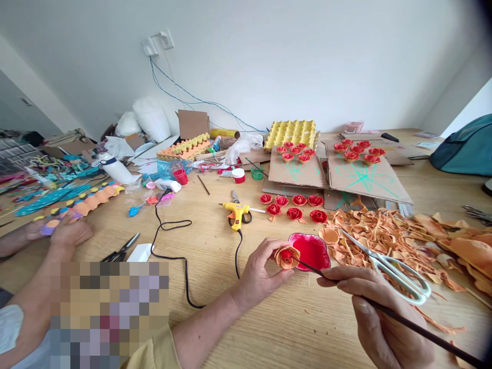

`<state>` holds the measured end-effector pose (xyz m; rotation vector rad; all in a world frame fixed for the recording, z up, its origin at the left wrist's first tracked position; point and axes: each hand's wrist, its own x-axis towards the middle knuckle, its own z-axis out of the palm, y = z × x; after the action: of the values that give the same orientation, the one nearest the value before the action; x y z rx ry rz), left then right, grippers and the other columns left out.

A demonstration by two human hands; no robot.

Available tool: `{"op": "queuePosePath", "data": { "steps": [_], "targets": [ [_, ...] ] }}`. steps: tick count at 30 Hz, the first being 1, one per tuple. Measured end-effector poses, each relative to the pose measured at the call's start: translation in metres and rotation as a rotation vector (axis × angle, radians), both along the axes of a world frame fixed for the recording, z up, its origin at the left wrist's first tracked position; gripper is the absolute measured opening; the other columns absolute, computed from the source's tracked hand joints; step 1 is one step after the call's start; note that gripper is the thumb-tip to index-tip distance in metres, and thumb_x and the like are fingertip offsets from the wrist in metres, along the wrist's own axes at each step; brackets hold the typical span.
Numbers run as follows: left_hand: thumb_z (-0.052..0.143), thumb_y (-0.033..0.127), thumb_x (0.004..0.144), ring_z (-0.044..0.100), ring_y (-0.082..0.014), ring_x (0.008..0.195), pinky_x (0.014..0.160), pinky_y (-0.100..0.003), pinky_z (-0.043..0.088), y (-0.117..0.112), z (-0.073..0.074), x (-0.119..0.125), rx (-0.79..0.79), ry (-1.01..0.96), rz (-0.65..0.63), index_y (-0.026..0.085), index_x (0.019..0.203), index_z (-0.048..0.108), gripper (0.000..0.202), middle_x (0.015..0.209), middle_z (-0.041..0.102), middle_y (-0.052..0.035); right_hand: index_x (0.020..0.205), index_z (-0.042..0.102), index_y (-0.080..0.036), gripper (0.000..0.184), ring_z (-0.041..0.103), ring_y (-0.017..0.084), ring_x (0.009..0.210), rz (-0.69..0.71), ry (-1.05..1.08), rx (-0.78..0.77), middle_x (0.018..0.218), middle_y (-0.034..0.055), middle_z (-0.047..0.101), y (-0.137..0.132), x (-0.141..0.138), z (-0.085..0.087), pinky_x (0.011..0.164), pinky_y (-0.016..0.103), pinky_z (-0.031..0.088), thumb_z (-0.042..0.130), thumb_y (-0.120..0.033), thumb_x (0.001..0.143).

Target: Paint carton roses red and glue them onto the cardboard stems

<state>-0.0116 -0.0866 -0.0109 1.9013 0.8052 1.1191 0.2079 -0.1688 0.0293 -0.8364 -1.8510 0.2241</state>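
Observation:
My left hand (pixel 260 275) pinches a small orange paper rose (pixel 286 257) whose centre is partly red. My right hand (pixel 378 320) grips a long dark paintbrush (pixel 403 320), and its tip touches the rose. Just behind the rose sits a red paint dish (pixel 313 249). Several finished red roses (pixel 294 205) lie on the wooden table (pixel 215 246) beyond it.
White-handled scissors (pixel 395 269) rest on a heap of orange paper scraps (pixel 400 233). A yellow glue gun (pixel 237 211) with a black cord lies mid-table. Cardboard sheets (pixel 365 177) carry more red roses. Another person's hand (pixel 69 231) rests at the left near black scissors (pixel 122 249).

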Motion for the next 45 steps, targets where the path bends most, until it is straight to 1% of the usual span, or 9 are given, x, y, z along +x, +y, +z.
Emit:
{"op": "queuePosePath", "data": {
  "steps": [4,12,19,24,29,33,39,43,45],
  "targets": [
    [0.076,0.021,0.085,0.067,-0.0202,0.102,0.09,-0.033,0.055,0.0,-0.003,0.0,-0.015,-0.004,-0.007,0.022,0.123,0.06,0.041,0.113,0.067,-0.0069,0.116,0.06,-0.021,0.028,0.071,0.017,0.106,-0.083,0.02,-0.071,0.112,0.0089,0.07,0.001,-0.003,-0.008,0.093,0.028,0.057,0.047,-0.004,0.097],
    [0.076,0.022,0.085,0.067,-0.0208,0.102,0.09,-0.033,0.055,0.002,-0.006,0.0,-0.04,-0.031,-0.002,0.022,0.124,0.06,0.043,0.114,0.067,-0.0076,0.12,0.057,-0.019,0.03,0.076,0.019,0.1,0.049,-0.095,0.006,0.113,0.0121,0.073,-0.002,0.008,-0.01,0.084,0.026,0.062,0.051,-0.006,0.094],
    [0.075,0.019,0.084,0.066,-0.0215,0.104,0.092,-0.034,0.055,0.0,-0.005,0.001,-0.036,-0.011,0.02,0.022,0.124,0.061,0.043,0.114,0.067,-0.0084,0.124,0.057,-0.019,0.029,0.074,0.019,0.105,0.018,-0.167,-0.003,0.119,0.0145,0.071,-0.004,0.008,-0.014,0.086,0.026,0.061,0.053,-0.011,0.097],
    [0.074,0.017,0.084,0.067,-0.0211,0.105,0.091,-0.033,0.056,0.002,-0.004,0.001,-0.009,-0.015,0.015,0.022,0.125,0.061,0.044,0.116,0.066,-0.0083,0.123,0.057,-0.02,0.024,0.073,0.019,0.111,0.066,-0.226,-0.06,0.122,0.0131,0.071,-0.014,0.001,-0.01,0.091,0.026,0.061,0.053,-0.013,0.1],
    [0.074,0.013,0.083,0.066,-0.0199,0.104,0.09,-0.031,0.056,0.002,-0.004,0.001,-0.004,-0.005,0.013,0.024,0.126,0.061,0.047,0.116,0.065,-0.007,0.118,0.06,-0.018,0.021,0.074,0.017,0.106,0.031,-0.252,0.033,0.118,0.0147,0.073,-0.008,-0.002,-0.001,0.088,0.022,0.06,0.049,-0.013,0.101],
    [0.074,0.014,0.083,0.066,-0.0206,0.105,0.091,-0.032,0.056,0.002,-0.002,0.002,-0.007,-0.011,0.022,0.023,0.125,0.062,0.045,0.115,0.065,-0.0075,0.114,0.062,-0.016,0.02,0.074,0.015,0.104,0.059,-0.291,0.106,0.111,0.0142,0.075,-0.005,-0.003,0.003,0.09,0.02,0.059,0.047,-0.012,0.102],
    [0.075,0.013,0.081,0.066,-0.0195,0.101,0.088,-0.03,0.055,0.001,0.0,0.002,0.002,-0.002,0.049,0.022,0.122,0.063,0.043,0.113,0.067,-0.0068,0.122,0.059,-0.018,0.023,0.073,0.018,0.111,0.031,-0.282,-0.005,0.122,0.0145,0.072,-0.011,0.005,-0.01,0.09,0.023,0.061,0.051,-0.017,0.102],
    [0.077,0.016,0.08,0.066,-0.0202,0.103,0.088,-0.03,0.056,0.001,0.0,0.002,0.003,-0.02,0.055,0.021,0.121,0.063,0.043,0.114,0.067,-0.0076,0.122,0.061,-0.017,0.025,0.075,0.02,0.104,0.055,-0.264,0.036,0.119,0.0147,0.073,-0.004,0.02,-0.02,0.082,0.021,0.063,0.057,-0.023,0.098],
    [0.077,0.015,0.08,0.066,-0.0201,0.104,0.088,-0.029,0.056,0.002,0.0,0.002,0.008,-0.036,0.051,0.021,0.122,0.063,0.044,0.115,0.067,-0.0079,0.125,0.06,-0.016,0.029,0.076,0.021,0.102,0.048,-0.243,0.068,0.12,0.0151,0.073,0.001,0.026,-0.024,0.081,0.023,0.064,0.057,-0.019,0.096]
  ]
}}
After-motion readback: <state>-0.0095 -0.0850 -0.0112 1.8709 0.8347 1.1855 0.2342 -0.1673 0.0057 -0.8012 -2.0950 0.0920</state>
